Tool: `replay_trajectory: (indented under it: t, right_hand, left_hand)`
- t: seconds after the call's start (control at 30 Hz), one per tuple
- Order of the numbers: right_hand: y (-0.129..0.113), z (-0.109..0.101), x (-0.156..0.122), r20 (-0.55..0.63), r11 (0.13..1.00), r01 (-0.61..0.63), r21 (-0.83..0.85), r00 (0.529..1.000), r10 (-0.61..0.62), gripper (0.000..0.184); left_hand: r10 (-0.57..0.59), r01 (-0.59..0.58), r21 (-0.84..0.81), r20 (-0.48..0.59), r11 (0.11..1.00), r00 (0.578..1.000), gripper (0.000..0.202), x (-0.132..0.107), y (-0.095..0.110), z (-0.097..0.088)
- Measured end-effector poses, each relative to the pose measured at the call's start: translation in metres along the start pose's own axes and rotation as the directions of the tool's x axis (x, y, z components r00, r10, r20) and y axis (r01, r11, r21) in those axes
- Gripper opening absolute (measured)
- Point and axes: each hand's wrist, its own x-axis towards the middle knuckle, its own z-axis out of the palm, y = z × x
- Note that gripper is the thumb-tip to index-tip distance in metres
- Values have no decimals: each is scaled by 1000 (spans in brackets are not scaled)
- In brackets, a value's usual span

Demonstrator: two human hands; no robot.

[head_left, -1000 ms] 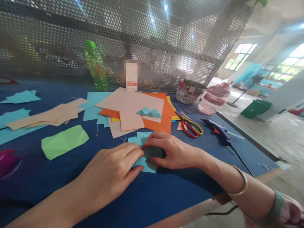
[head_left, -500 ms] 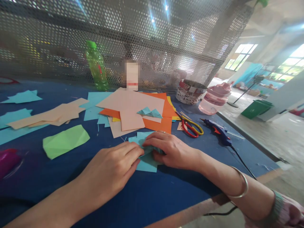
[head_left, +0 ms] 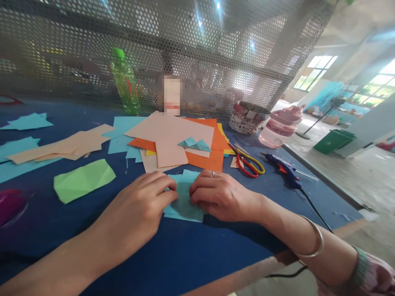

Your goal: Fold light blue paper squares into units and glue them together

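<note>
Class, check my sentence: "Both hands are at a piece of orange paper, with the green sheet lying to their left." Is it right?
Not quite: the colour is wrong. The head view shows the left hand and right hand at light blue paper. The green sheet does lie to their left.
</note>
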Motion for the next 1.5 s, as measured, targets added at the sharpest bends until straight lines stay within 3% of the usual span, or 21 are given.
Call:
replay_trajectory:
  t: [0.13,0.27,0.4,0.57,1.13,1.5]
  right_hand:
    - [5,-2,0,17,982,-51,184,999,49,15]
    - [10,1,1,45,923,-211,323,977,208,2]
    - [8,8,4,25,870,-349,347,931,364,10]
    - [-3,12,8,5,852,-442,282,888,459,14]
    - [-17,15,12,-31,843,-503,192,855,517,13]
    - [-16,16,11,-23,838,-513,187,851,525,12]
  left_hand:
    - [15,-10,-95,60,995,998,43,-4,4,1]
    - [-7,18,-123,88,992,996,49,-5,3,-2]
    - [-11,37,-133,186,990,982,51,-2,2,-11]
    - [21,10,-128,246,992,969,49,2,5,-18]
    - [59,-35,-110,226,993,972,48,4,5,-19]
    - [1,16,-109,158,994,988,44,2,7,-17]
